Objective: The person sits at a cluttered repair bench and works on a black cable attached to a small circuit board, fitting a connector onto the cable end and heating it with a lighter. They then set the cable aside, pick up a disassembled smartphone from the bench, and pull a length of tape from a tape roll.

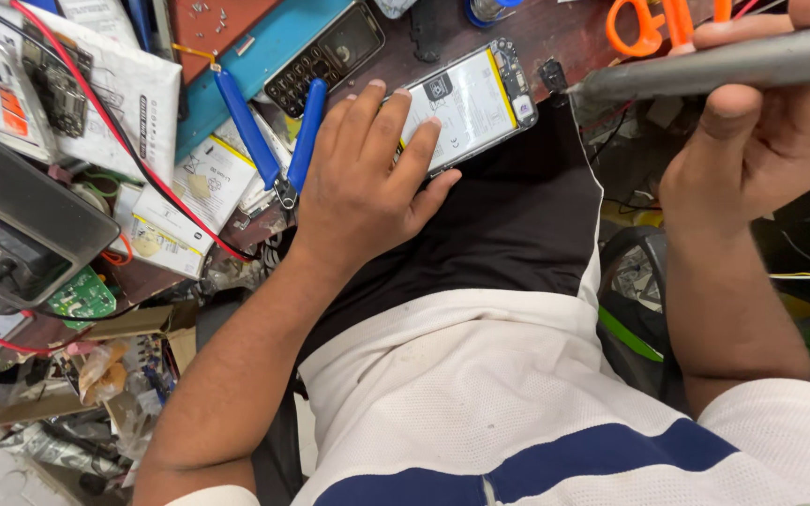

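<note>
Left hand (363, 178), fingers spread, pins the opened phone (471, 103) at upper centre of the counter (564, 37). Right hand (761, 141) grips a grey tool (724, 66); tip placement apparently next, needing steadiness.

A person seen from above, wearing a white short-sleeved shirt (480, 394) of fine mesh fabric with small perforations. A broad navy blue band (536, 464) crosses the chest, dipping lower at the centre. The upper part of the shirt, nearer the bench, is solid black (508, 225). Both forearms are bare, with short white sleeve edges just visible. No rings, watch or gloves show.
</note>
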Motion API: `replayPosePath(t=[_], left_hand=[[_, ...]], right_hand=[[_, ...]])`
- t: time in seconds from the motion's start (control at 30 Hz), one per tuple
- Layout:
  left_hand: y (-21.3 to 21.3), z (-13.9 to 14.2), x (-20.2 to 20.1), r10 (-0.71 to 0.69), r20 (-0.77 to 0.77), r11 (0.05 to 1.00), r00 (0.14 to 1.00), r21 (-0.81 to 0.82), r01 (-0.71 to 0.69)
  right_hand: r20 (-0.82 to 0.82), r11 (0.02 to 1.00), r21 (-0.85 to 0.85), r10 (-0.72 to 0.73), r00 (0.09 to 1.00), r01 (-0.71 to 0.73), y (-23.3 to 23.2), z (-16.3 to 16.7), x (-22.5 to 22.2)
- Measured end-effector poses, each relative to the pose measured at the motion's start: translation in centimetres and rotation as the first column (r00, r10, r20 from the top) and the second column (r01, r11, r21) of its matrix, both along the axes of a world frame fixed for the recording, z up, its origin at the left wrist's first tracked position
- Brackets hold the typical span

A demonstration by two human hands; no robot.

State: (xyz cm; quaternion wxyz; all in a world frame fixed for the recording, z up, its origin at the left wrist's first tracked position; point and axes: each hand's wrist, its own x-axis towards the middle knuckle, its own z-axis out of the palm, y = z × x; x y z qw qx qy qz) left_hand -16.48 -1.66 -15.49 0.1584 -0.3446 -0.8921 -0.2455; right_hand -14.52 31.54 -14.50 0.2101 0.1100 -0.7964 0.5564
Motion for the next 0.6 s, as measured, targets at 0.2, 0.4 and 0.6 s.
replayPosePath(t=[0.2, 0.4, 0.6], left_hand=[[0.2, -0.2, -0.1, 0.011, -0.016, 1.000, 1.000, -0.013, -0.012], [0.1, -0.3, 0.0, 0.009, -0.001, 1.000, 1.000, -0.020, -0.009], [0.0, -0.4, -0.1, 0.008, 0.008, 1.000, 1.000, -0.023, -0.008]], right_hand=[[-0.006, 0.999, 0.047, -0.008, 1.000, 0.009, -1.7, -0.3, -0.3], [-0.012, 0.995, 0.098, 0.003, 1.000, -0.002, -2.2, -0.8, -0.6], [-0.013, 0.996, 0.093, 0.000, 1.000, 0.001, -2.4, -0.6, -0.7]])
